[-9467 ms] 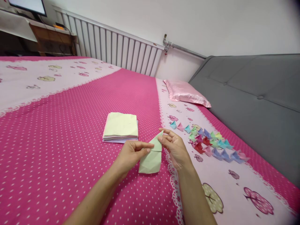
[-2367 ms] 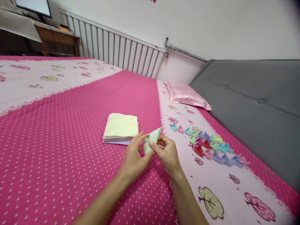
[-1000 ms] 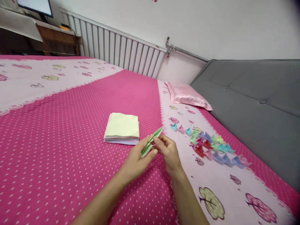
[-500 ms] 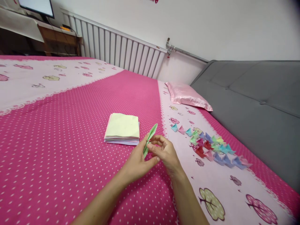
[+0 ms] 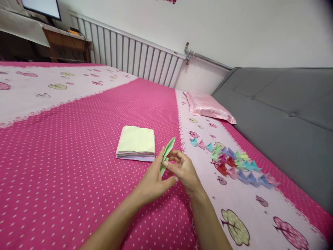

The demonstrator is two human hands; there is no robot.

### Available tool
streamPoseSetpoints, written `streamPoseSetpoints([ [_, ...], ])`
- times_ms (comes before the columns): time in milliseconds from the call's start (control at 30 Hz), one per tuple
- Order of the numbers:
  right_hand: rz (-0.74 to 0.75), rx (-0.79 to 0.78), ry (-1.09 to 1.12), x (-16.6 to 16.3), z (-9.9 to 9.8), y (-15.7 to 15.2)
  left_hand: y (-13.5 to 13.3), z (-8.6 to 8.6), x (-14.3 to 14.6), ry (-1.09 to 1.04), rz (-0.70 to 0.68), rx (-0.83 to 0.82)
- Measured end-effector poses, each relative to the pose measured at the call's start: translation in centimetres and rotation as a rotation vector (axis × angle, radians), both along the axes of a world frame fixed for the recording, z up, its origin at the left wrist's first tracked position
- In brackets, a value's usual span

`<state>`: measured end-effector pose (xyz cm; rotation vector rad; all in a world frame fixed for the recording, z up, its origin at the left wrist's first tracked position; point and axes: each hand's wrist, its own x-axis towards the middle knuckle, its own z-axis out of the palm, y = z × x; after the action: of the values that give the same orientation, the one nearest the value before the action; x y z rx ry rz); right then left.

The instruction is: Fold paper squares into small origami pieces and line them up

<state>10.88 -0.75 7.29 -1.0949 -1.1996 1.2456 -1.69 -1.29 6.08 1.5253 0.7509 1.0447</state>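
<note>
A piece of folded green paper is held up between both hands, above the pink dotted bedspread. My left hand grips it from the left, fingers along its side and mostly hidden. My right hand pinches its lower right part between thumb and fingertips. The paper's upper end sticks out past my fingers as a narrow point; its lower part shows between the hands. Just beyond my left hand lies a stack of square coloured paper with a pale yellow sheet on top.
Several small folded paper boats in many colours stand in rows on the right. Behind them are a pink pillow and a grey padded headboard. A white radiator runs along the wall; a desk with a monitor stands far left.
The green paper's lower part has opened slightly, showing a wider fold between my hands. Both hands stay in nearly the same place.
</note>
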Motion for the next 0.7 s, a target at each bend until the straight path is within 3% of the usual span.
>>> streamPoseSetpoints([
  [700,0.004,-0.014,0.004,0.14,0.05,0.05,-0.07,0.77,0.19,-0.069,-0.027,-0.048],
])
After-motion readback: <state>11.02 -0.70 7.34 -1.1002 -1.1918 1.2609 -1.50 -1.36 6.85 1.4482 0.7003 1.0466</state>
